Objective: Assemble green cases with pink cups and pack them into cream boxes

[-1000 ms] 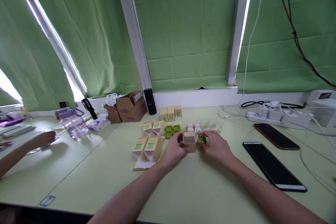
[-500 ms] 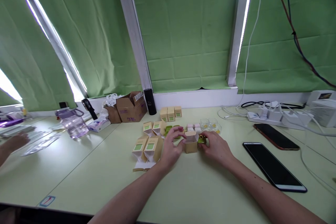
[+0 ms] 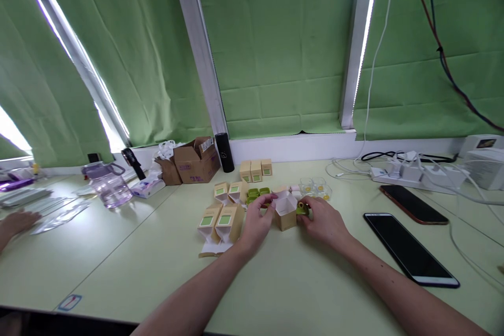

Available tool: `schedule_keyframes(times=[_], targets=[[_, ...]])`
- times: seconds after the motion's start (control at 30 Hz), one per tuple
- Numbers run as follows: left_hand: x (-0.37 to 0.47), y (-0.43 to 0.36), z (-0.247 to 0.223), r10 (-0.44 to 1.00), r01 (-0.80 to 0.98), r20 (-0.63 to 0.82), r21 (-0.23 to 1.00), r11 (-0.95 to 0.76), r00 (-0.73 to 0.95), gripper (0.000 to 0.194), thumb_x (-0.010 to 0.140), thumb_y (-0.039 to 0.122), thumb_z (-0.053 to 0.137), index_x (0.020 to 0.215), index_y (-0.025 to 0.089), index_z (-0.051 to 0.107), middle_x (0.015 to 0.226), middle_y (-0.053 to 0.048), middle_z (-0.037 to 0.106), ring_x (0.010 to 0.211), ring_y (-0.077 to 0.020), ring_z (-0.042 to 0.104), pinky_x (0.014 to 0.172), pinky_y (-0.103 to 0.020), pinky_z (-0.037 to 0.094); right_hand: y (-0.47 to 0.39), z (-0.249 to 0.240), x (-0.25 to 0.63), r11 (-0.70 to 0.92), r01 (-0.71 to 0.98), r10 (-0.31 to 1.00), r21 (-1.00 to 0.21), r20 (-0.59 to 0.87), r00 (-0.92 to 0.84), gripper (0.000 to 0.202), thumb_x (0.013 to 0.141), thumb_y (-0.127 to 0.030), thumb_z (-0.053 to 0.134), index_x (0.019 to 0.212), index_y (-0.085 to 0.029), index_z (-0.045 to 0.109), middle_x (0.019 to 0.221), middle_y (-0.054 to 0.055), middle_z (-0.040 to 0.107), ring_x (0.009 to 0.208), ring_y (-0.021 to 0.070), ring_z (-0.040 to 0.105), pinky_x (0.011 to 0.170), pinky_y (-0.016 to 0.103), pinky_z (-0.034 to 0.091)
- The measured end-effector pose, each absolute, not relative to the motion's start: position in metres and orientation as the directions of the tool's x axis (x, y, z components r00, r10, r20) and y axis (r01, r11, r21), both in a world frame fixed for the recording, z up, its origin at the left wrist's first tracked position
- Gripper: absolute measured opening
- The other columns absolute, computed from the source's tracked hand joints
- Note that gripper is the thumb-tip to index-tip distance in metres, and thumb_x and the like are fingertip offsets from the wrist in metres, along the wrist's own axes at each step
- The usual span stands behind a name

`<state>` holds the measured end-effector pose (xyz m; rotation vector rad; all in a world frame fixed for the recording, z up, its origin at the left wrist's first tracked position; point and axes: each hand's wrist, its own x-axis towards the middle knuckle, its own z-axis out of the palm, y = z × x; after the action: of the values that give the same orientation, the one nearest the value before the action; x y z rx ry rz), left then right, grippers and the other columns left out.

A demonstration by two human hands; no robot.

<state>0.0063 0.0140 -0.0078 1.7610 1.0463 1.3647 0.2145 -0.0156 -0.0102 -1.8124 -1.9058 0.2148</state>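
An open kraft box (image 3: pixel 285 216) with a white inside stands on the table between my hands. My left hand (image 3: pixel 258 220) grips its left side, thumb and fingers at the upper edge. In my right hand (image 3: pixel 323 220) is a small green piece with a round hole (image 3: pixel 302 209), held by the fingertips beside the box's right wall. Several open boxes with green labels (image 3: pixel 226 220) stand left of my left hand. Behind the hands are small green cups (image 3: pixel 253 194), a pink-and-white piece (image 3: pixel 294 189) and clear round cups with yellow spots (image 3: pixel 314 187).
Three closed boxes (image 3: pixel 255 169) stand at the back. Two phones (image 3: pixel 409 248) lie at right, near a power strip (image 3: pixel 421 174) with cables. At left are a water bottle (image 3: pixel 108 185), a cardboard carton (image 3: pixel 197 161) and a black cylinder (image 3: pixel 224 152). Another person's hand (image 3: pixel 18 223) rests far left.
My left hand has taken hold of the open box, which is now turned and tilted so its white inside shows more. My right hand keeps the green piece almost in place.
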Motion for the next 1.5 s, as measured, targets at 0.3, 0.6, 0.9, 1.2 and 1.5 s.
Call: schedule_keyframes(times=[0.3, 0.6, 0.9, 1.2, 1.5], targets=[[0.006, 0.021, -0.011, 0.948, -0.049, 0.271, 0.963, -0.266, 0.165, 0.052, 0.066, 0.014, 0.059, 0.118, 0.014, 0.068, 0.108, -0.011, 0.074, 0.098, -0.0212, 0.066, 0.082, -0.029, 0.048, -0.016, -0.011, 0.215, 0.109, 0.886, 0.969, -0.45, 0.245, 0.005, 0.023, 0.086, -0.027, 0.067, 0.109, -0.024, 0.066, 0.11, 0.006, 0.072, 0.106, 0.0253, 0.063, 0.073, 0.029, 0.039], [0.006, 0.025, -0.015, 0.959, -0.052, 0.191, 0.981, -0.185, 0.208, 0.063, 0.06, 0.012, 0.054, 0.122, 0.013, 0.063, 0.103, -0.011, 0.076, 0.083, -0.0184, 0.067, 0.07, -0.026, 0.046, -0.014, -0.012, 0.218, 0.174, 0.873, 0.963, -0.455, 0.265, -0.053, 0.028, 0.081, -0.014, 0.065, 0.108, -0.022, 0.064, 0.106, 0.007, 0.072, 0.102, 0.026, 0.063, 0.073, 0.03, 0.04], [0.002, 0.022, -0.009, 0.964, 0.007, 0.199, 0.979, -0.203, 0.179, 0.062, 0.056, 0.012, 0.053, 0.116, 0.011, 0.071, 0.095, -0.01, 0.077, 0.077, -0.0177, 0.064, 0.063, -0.023, 0.041, -0.015, -0.005, 0.224, 0.188, 0.815, 0.899, -0.549, 0.431, 0.083, 0.024, 0.086, -0.026, 0.065, 0.11, -0.024, 0.066, 0.105, 0.006, 0.073, 0.095, 0.0248, 0.064, 0.076, 0.033, 0.044], [0.003, 0.017, -0.011, 0.942, -0.002, 0.212, 0.976, -0.219, 0.262, 0.061, 0.058, 0.012, 0.053, 0.116, 0.013, 0.072, 0.099, -0.01, 0.076, 0.085, -0.0195, 0.066, 0.068, -0.025, 0.045, -0.026, 0.005, 0.216, 0.538, 0.451, 0.743, -0.713, 0.653, 0.146, 0.035, 0.092, -0.043, 0.064, 0.122, -0.025, 0.063, 0.122, 0.008, 0.072, 0.105, 0.0253, 0.065, 0.091, 0.039, 0.049], [0.005, 0.018, -0.013, 0.933, -0.039, 0.23, 0.973, -0.228, 0.278, 0.061, 0.059, 0.012, 0.054, 0.118, 0.015, 0.071, 0.102, -0.01, 0.078, 0.09, -0.0225, 0.07, 0.073, -0.028, 0.05, -0.029, -0.005, 0.208, 0.567, 0.518, 0.769, -0.64, 0.637, -0.054, 0.036, 0.098, -0.04, 0.058, 0.132, -0.027, 0.06, 0.123, 0.008, 0.072, 0.1, 0.026, 0.066, 0.093, 0.043, 0.05]])
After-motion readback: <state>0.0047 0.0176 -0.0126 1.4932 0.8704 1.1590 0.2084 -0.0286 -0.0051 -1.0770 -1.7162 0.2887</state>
